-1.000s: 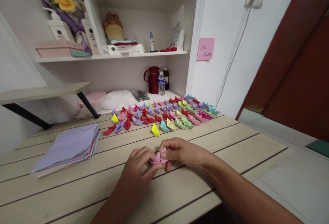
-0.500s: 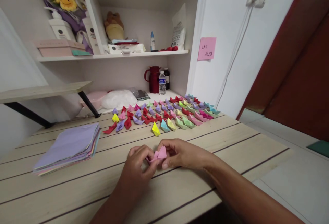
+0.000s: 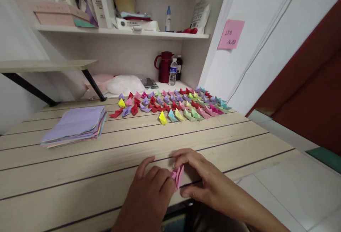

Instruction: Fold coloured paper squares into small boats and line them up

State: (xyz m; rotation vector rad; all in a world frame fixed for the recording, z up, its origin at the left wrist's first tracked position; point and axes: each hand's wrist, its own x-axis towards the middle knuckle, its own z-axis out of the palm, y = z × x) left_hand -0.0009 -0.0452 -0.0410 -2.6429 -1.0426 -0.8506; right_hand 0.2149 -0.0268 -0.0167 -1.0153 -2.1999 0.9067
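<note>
A small folded pink paper boat (image 3: 179, 177) is pinched in my left hand (image 3: 150, 193), low over the table's near edge. The left fingers hide part of its folds. My right hand (image 3: 206, 177) curves around the boat's right side, thumb and fingers apart, with a gap between them and the paper. Beyond both hands, several rows of folded paper boats in many colours stand on the table; a bright yellow boat (image 3: 162, 118) is at the front, beside a light blue boat (image 3: 172, 116).
A stack of coloured paper sheets (image 3: 76, 123), lilac on top, lies on the left of the slatted wooden table (image 3: 128, 143). A raised wooden stand (image 3: 48, 65) is behind it. A dark red jug (image 3: 165, 68) and a water bottle (image 3: 173, 72) stand at the back.
The view has tipped downward. My right hand has come off the pink paper boat and its fingers have spread; the left keeps hold. The boat has turned more upright.
</note>
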